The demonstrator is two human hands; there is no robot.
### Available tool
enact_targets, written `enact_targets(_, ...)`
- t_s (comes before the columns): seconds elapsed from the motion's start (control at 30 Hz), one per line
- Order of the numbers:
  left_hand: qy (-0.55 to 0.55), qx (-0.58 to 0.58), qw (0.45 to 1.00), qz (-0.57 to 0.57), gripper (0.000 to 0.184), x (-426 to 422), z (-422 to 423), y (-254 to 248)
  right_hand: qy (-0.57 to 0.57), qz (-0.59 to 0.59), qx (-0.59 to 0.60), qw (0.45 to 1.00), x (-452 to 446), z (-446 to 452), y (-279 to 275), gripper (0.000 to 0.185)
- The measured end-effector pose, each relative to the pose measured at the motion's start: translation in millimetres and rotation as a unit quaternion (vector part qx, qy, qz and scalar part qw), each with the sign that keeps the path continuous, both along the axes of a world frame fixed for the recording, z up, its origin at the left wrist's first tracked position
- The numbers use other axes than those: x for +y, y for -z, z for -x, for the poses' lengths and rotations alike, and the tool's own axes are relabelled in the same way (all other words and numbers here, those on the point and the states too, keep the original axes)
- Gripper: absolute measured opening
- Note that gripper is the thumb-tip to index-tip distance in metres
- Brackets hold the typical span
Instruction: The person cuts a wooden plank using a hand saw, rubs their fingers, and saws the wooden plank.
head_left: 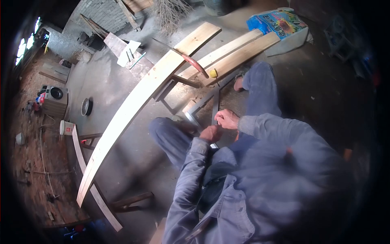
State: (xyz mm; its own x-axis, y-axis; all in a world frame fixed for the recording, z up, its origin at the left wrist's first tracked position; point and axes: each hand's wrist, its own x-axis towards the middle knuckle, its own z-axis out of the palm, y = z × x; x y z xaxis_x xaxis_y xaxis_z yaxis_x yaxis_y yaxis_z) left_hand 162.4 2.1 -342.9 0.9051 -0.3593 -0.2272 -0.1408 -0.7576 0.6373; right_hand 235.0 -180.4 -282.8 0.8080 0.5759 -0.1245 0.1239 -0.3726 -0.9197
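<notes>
My left hand [211,133] and my right hand [227,119] are close together above my lap, both with curled fingers. Whatever they hold, if anything, is too small to make out. Beyond them lies a long pale plank [140,95], resting across a low bench [185,80]. A saw with a curved reddish handle [194,64] lies across the plank, its thin blade pointing to the upper left. Two shorter boards, one at the back [227,53] and one nearer [248,56], lie to the right of it. A small yellow object [213,73] sits by the nearer board's end.
A printed sack [280,26] stands at the upper right. On the left are a white bucket [66,127], a round basin [86,107], a washing machine [55,97] and a narrow plank [97,197]. A twig broom [168,14] leans at the top.
</notes>
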Motion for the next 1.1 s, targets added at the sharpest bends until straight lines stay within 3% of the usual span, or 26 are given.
enact_targets(0.57, 0.038, -0.065, 0.997, 0.020, 0.033, 1.8, -0.9, 5.9, -0.053, 0.046, 0.030, 0.997, -3.3, 0.5, 2.7, 0.023)
enact_targets(1.1, -0.012, -0.025, 0.999, 0.030, 0.030, -5.2, -0.2, -2.1, -0.048, 0.063, 0.036, 0.996, -3.4, 2.6, -0.5, 0.023)
